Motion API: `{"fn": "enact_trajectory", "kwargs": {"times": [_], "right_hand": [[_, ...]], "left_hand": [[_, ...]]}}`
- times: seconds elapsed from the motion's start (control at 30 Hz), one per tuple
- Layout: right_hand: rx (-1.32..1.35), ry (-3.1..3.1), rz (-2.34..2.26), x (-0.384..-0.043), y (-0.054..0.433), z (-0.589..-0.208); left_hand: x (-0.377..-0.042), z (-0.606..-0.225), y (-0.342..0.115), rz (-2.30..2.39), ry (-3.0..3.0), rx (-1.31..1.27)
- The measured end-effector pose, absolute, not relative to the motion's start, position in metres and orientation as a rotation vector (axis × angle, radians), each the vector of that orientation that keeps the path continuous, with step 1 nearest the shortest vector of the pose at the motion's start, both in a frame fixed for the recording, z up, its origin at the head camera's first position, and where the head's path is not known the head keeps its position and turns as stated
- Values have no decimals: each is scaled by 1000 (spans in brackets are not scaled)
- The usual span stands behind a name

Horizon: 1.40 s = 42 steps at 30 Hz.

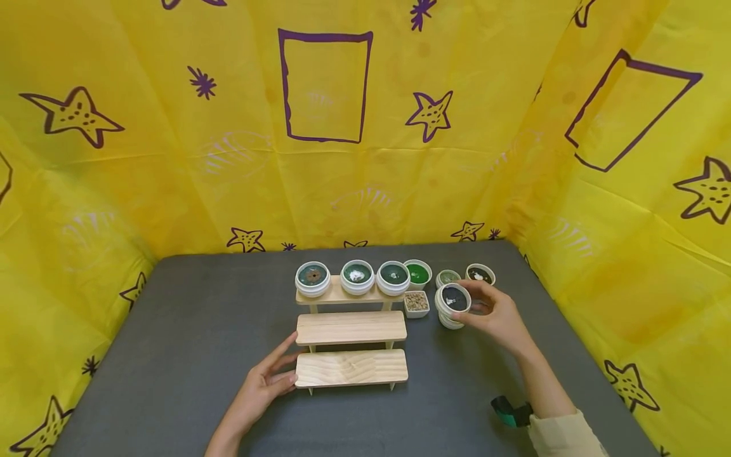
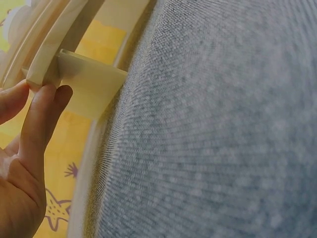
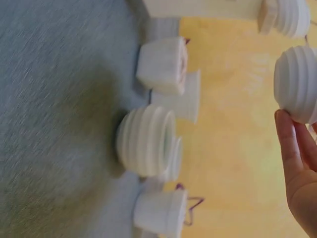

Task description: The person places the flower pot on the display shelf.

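Observation:
My right hand [image 1: 499, 317] grips a ribbed white pot [image 3: 297, 84] by its side, its thumb and fingers on the wall. Dark material with a pale patch fills that pot. It is raised over another ribbed white pot [image 3: 146, 141] on the table. With its fingertips, my left hand [image 1: 259, 387] touches the left end of a three-step wooden stand [image 1: 351, 368], at the lower two steps. Three round white pots sit along the top step: one with a brown centre [image 1: 313, 277], one with a white patch [image 1: 358, 275] and a dark green one [image 1: 393, 275].
Right of the stand are a square white pot of pebbles [image 1: 416, 303] and a bright green-filled pot [image 1: 418, 274]. A small green-topped pot [image 1: 448, 277] and a dark-filled pot [image 1: 481, 273] stand farther right. Yellow cloth [image 1: 365, 190] walls the grey table [image 1: 188, 336].

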State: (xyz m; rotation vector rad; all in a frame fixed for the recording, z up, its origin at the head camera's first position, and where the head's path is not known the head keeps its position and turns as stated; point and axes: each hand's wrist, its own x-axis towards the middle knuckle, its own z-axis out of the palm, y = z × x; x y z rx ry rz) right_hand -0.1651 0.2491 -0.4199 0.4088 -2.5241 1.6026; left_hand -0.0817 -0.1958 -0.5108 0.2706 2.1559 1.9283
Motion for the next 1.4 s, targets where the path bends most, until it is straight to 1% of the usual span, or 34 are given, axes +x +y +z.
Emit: {"fn": "enact_trajectory", "kwargs": {"times": [0.27, 0.53, 1.03, 1.4], "right_hand": [[520, -2545, 1590, -155, 229, -406], [600, -2595, 1566, -148, 207, -408], [898, -2534, 1672, -134, 142, -406], [949, -2488, 1819, -131, 98, -408]], "left_hand": [[-82, -510, -196, 1935, 2150, 257], [-82, -511, -196, 1936, 2151, 264], [-82, -509, -195, 1935, 2155, 261], [-81, -510, -195, 1936, 2158, 241]]}}
